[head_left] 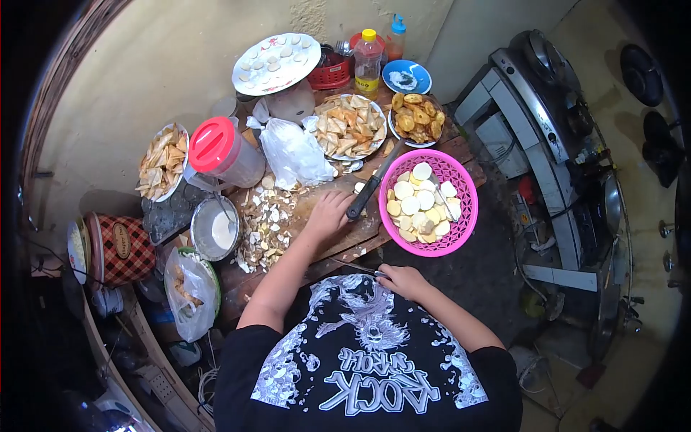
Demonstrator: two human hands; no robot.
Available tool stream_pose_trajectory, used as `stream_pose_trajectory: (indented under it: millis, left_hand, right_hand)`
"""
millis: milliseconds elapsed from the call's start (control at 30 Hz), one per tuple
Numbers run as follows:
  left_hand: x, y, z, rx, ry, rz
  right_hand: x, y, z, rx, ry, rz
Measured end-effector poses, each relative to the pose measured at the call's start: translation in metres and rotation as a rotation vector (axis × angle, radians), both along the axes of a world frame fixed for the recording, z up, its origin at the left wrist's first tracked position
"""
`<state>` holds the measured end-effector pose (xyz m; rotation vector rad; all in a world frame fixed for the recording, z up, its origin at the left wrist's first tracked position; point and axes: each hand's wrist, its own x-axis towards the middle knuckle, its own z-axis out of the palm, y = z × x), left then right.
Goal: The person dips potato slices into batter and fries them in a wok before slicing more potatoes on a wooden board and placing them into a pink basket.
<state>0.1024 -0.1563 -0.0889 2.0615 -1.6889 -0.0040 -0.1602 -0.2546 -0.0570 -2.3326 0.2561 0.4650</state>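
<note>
My left hand [330, 214] lies on the wooden cutting board [309, 205], fingers stretched forward. Just right of its fingertips is a large knife with a black handle [363, 200], its blade slanting up toward the pink basket. A pale slice [360, 187] sits by that knife. Close to my shirt, my right hand [404, 281] is closed around a smaller knife [351, 266], whose thin blade points left along the table's front edge. Pink plastic basket [389, 229] holds many pale round slices [421, 205] and a metal utensil. Peelings [266, 223] are heaped left of my left hand.
Behind the board stand a white plastic bag [295, 151], a plate of folded triangular pastries [350, 126], and a plate of fried slices [416, 119]. A red-lidded pitcher [227, 155] and a metal bowl of white mixture [216, 229] are left. A stove [533, 101] stands right.
</note>
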Motion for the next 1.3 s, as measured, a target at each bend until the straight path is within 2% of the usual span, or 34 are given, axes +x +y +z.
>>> stream_pose_trajectory:
  millis: [133,333,467,667,767,867,967,1000,1100,1133,1200,1267,1300]
  left_hand:
    - [-0.008,-0.011,-0.008,-0.019,0.149,0.142]
    - [-0.014,-0.015,-0.016,-0.029,0.207,0.219]
    - [-0.012,-0.015,-0.025,-0.101,0.118,0.203]
    - [-0.013,-0.003,-0.018,-0.129,0.200,0.175]
    - [-0.006,0.001,-0.027,-0.110,0.325,0.341]
    - [0.007,0.008,-0.025,-0.322,0.687,0.732]
    - [0.042,0.027,-0.045,-0.746,0.994,0.888]
    - [0.032,0.030,0.020,-0.797,1.273,0.912]
    - [0.054,0.055,0.019,-0.984,1.436,0.886]
    - [0.054,0.056,0.030,-1.068,1.501,0.860]
    - [0.041,0.057,0.058,-1.117,1.640,0.645]
    - [0.018,0.052,0.077,-0.984,1.771,0.350]
    - [-0.001,0.042,0.099,-0.882,1.858,0.336]
  right_hand:
    - [-0.002,0.002,-0.001,-0.013,0.007,-0.033]
    - [-0.010,0.009,-0.007,-0.009,-0.024,-0.137]
    - [-0.006,0.014,-0.006,-0.006,-0.042,-0.177]
    - [0.002,0.022,-0.009,0.009,-0.061,-0.193]
    - [0.008,0.027,-0.011,-0.004,-0.072,-0.196]
    - [0.022,0.035,-0.011,-0.025,-0.134,-0.236]
    - [0.056,0.048,-0.011,-0.012,-0.188,-0.283]
    - [0.071,0.052,-0.011,-0.004,-0.201,-0.298]
    - [0.111,0.062,0.006,-0.108,-0.480,-0.232]
    - [0.115,0.065,0.009,-0.090,-0.474,-0.251]
    - [0.104,0.066,0.019,-0.066,-0.495,-0.316]
    - [0.073,0.073,-0.017,0.487,-0.373,-0.676]
    - [0.056,0.067,-0.014,0.755,-0.177,-0.967]
